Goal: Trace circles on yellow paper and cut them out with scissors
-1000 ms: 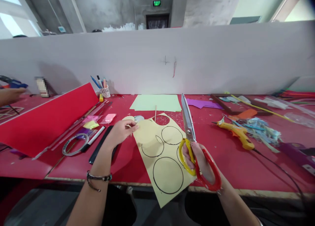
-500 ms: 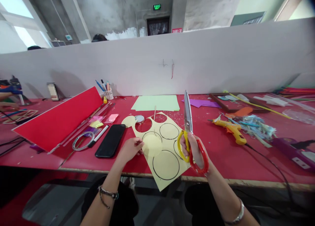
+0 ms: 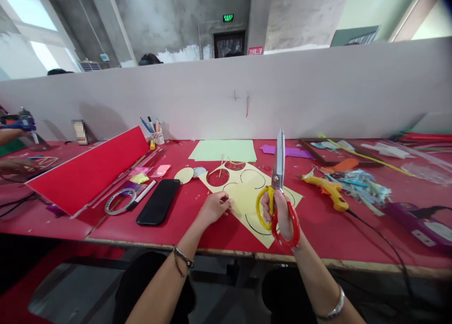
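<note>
My right hand (image 3: 282,215) grips large scissors (image 3: 278,182) with one yellow and one red handle, blades closed and pointing up. Under them lies a pale yellow paper sheet (image 3: 247,197) with black drawn circles and two round holes cut out of its far part. My left hand (image 3: 213,207) pinches the sheet's near left edge, lifting it slightly off the red table (image 3: 197,230). A cut yellow disc (image 3: 184,175) lies just left of the sheet.
A black phone (image 3: 158,201), tape roll (image 3: 118,200), marker and pen cup (image 3: 157,135) sit left, beside a tilted red board (image 3: 84,173). Light green paper (image 3: 224,150) lies behind. A yellow glue gun (image 3: 326,187) with cord, and scraps lie right. Another person's hand (image 3: 10,134) is far left.
My left hand moved from the sheet's far left corner to its near left edge and turned the sheet flatter onto the table. The scissors tilted more upright. The phone became uncovered.
</note>
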{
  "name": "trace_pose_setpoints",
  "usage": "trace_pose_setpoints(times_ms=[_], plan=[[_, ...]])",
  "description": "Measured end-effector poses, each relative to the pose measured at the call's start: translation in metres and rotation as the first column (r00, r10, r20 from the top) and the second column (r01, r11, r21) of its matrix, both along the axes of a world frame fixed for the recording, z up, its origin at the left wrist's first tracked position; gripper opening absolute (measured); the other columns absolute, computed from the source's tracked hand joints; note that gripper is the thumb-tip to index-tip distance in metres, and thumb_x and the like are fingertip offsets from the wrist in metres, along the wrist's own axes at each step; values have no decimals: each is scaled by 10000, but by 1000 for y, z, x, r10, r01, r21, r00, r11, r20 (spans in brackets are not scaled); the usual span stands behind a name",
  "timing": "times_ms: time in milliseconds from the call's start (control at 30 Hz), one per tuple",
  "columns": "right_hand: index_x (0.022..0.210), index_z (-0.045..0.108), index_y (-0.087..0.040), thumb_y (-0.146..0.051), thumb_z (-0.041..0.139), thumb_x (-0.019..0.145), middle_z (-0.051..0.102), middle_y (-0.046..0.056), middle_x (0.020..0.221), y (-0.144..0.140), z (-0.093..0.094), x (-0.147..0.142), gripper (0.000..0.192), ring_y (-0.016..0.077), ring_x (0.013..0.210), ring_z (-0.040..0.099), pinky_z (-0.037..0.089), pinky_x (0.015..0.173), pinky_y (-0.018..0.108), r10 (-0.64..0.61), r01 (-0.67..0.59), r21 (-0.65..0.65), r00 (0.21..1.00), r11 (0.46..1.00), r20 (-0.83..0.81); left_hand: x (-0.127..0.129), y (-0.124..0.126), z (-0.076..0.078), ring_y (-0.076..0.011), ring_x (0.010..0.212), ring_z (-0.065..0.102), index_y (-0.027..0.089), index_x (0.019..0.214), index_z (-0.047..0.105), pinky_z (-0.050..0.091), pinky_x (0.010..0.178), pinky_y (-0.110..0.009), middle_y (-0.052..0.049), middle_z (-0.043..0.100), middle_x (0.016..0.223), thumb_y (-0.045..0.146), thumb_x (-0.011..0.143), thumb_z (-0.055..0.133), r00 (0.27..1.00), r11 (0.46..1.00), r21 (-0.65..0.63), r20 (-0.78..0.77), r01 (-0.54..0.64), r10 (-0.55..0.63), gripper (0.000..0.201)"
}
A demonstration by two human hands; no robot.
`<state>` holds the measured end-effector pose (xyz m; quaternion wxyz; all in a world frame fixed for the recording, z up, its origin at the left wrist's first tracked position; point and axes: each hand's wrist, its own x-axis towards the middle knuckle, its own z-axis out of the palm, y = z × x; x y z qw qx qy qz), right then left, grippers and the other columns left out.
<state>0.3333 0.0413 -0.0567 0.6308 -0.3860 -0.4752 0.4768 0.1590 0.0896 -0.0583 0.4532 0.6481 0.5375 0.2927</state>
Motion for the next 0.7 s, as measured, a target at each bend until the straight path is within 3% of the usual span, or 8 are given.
trace_pose_setpoints(times_ms=[100,233,400,533,700], plan=[[621,451,-195,-583,414,831,395,-63,420,-1,3,3,443,71,319,332,293,321,191,16,-16,18,1000,1000,-10,-28,14,13,-142,519,624,175,661,501,471,512,-232,39,556,541,292,736,534,998,997,73,-62,-18,22,142],[635,444,-199,-578,410,838,401,-59,442,-4,6,3,431,77,341,335,296,338,198,43,-43,-3,999,999,-33,-89,48,34,-137,581,620,162,747,573,475,596,-260,20,612,680,341,774,534,960,968,202,-206,-148,190,185],[662,456,-197,-559,415,847,401,-58,456,-3,5,-1,409,80,356,334,299,355,205,77,-77,5,996,997,-38,-144,91,41,-198,946,571,153,1113,531,491,787,-399,-76,561,1115,327,849,522,841,933,238,-415,-269,348,315],[669,464,-193,-532,426,854,402,-58,461,-2,4,-3,388,79,369,340,315,370,199,86,-85,27,996,996,-25,-155,109,32,-210,972,563,159,1137,520,488,799,-409,-79,547,1144,323,848,525,816,932,226,-454,-283,358,333],[641,448,-191,-548,427,843,391,-66,444,-2,2,-4,410,63,348,317,310,354,185,46,-46,-7,999,999,3,-145,110,36,-200,938,572,144,1097,537,491,781,-394,-74,565,1098,327,844,528,872,924,257,-331,-285,361,312]])
